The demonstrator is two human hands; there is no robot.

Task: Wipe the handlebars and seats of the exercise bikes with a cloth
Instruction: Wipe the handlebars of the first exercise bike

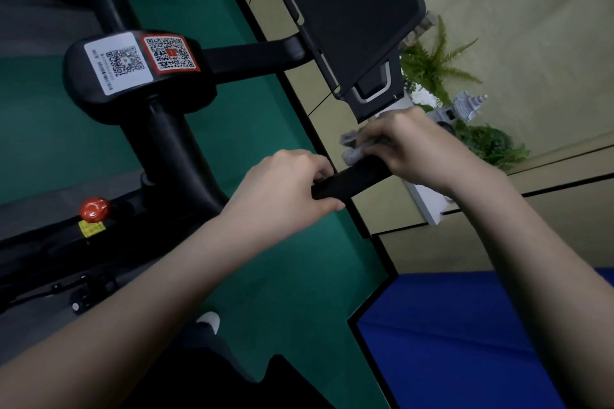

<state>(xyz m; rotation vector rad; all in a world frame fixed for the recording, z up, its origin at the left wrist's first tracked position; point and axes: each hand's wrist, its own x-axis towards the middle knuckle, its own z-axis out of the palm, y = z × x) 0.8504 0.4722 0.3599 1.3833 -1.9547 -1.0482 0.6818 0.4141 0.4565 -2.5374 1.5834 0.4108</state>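
— Two bare forearms fill the near edge, both reaching out to the handlebar grip (352, 179). What is each hand doing there?

— The left hand (292, 183) is wrapped round the near end of the grip, fingers curled over the top and thumb underneath. The right hand (408, 146) sits at the far end, its fingers bent around a grey cloth (351, 147).

— And the cloth itself?

— It is bunched up and touching the far end of the grip. Part of it sticks out past the right hand's fingertips (the rest is hidden under the palm).

— What else lies around the grip?

— Just beyond it hangs the bike's dark console (352, 20). To the left of the grip the black bar curves up to a hub (79, 76) carrying two QR-code labels, one white and one red. Further left of the grip, and nearer, a red knob (94, 209) stands on the frame just above a yellow sticker.

— And below?

— Green floor (292, 276) lies under the grip, and a blue mat (448, 335) lies nearer and to the right. Beyond the grip, ferns (435, 63) and a small grey pagoda ornament (465, 106) sit against a pale wall.
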